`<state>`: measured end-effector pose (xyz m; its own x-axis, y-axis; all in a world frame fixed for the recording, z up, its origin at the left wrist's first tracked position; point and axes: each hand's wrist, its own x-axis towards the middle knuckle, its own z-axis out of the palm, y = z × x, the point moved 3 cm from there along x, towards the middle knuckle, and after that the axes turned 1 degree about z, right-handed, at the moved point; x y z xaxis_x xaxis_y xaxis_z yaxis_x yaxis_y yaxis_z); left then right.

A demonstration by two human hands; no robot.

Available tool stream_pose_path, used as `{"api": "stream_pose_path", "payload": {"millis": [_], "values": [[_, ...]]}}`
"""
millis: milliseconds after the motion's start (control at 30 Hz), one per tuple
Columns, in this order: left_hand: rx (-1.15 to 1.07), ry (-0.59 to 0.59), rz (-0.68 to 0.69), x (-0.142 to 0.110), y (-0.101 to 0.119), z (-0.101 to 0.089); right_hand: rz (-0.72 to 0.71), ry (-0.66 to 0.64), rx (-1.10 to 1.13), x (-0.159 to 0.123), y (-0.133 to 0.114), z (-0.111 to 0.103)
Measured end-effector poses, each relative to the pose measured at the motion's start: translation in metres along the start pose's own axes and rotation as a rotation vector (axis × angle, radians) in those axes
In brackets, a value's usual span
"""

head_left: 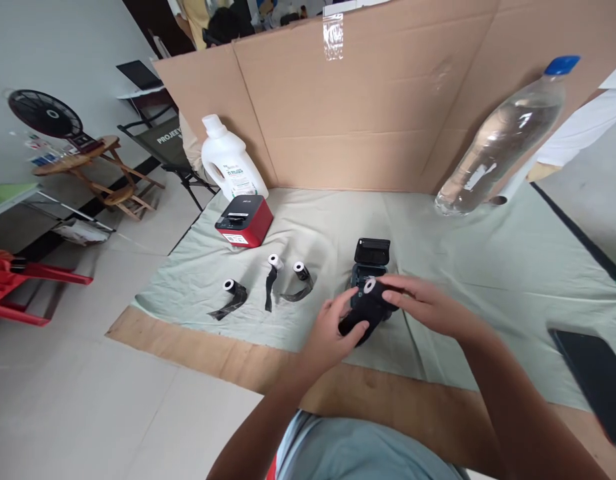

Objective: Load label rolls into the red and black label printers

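My left hand (333, 330) and my right hand (422, 303) are both closed round a black paper roll (367, 308) with a white core, held just in front of a small dark printer (371, 261) whose lid stands up. Left of it, three more black rolls lie on the pale green cloth (488, 267), each with a loose strip trailing: one (231, 293) at the far left, one (273, 272) in the middle, one (301, 279) nearest my hands.
A red and black printer (244, 220) and a white detergent jug (230, 160) sit at the cloth's back left. A clear water bottle (505, 137) leans against the cardboard wall (368, 100). A dark tablet (595, 377) lies at right. Chairs and a fan stand at left.
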<state>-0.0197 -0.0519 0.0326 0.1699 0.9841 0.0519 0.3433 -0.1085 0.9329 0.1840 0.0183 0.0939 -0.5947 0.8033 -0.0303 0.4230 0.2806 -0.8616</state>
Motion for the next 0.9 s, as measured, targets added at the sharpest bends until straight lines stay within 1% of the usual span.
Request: {"api": "stream_pose_path", "payload": {"millis": [67,133,200,267,367,533,633,733,800,833,900], "values": [[-0.157,-0.041,-0.095,-0.004,-0.004,0.01,-0.006,0.117,-0.161,0.008,0.011,-0.01],[-0.25,-0.082,-0.145,-0.007,-0.007,0.02,-0.011,0.177,-0.317,0.018,0.024,-0.013],[-0.278,-0.098,-0.184,-0.009,-0.011,0.028,-0.017,0.176,-0.446,0.028,0.036,-0.009],[-0.295,-0.1,-0.216,-0.011,-0.015,0.035,-0.021,0.144,-0.55,0.038,0.045,-0.003],[-0.333,-0.103,-0.234,-0.011,-0.021,0.042,-0.061,0.124,-0.664,0.05,0.052,0.005],[-0.382,-0.111,-0.242,-0.007,-0.022,0.046,-0.126,0.136,-0.718,0.059,0.059,0.009],[-0.394,-0.117,-0.251,-0.004,-0.022,0.047,-0.11,0.178,-0.774,0.061,0.063,0.015],[-0.394,-0.12,-0.265,-0.002,-0.026,0.049,-0.027,0.255,-0.824,0.059,0.062,0.021],[-0.394,-0.113,-0.262,-0.001,-0.028,0.051,-0.004,0.311,-0.806,0.056,0.056,0.022],[-0.394,-0.106,-0.256,-0.001,-0.029,0.051,-0.007,0.366,-0.78,0.055,0.052,0.02],[-0.386,-0.098,-0.242,0.0,-0.031,0.051,-0.027,0.516,-0.724,0.053,0.045,0.011]]}}
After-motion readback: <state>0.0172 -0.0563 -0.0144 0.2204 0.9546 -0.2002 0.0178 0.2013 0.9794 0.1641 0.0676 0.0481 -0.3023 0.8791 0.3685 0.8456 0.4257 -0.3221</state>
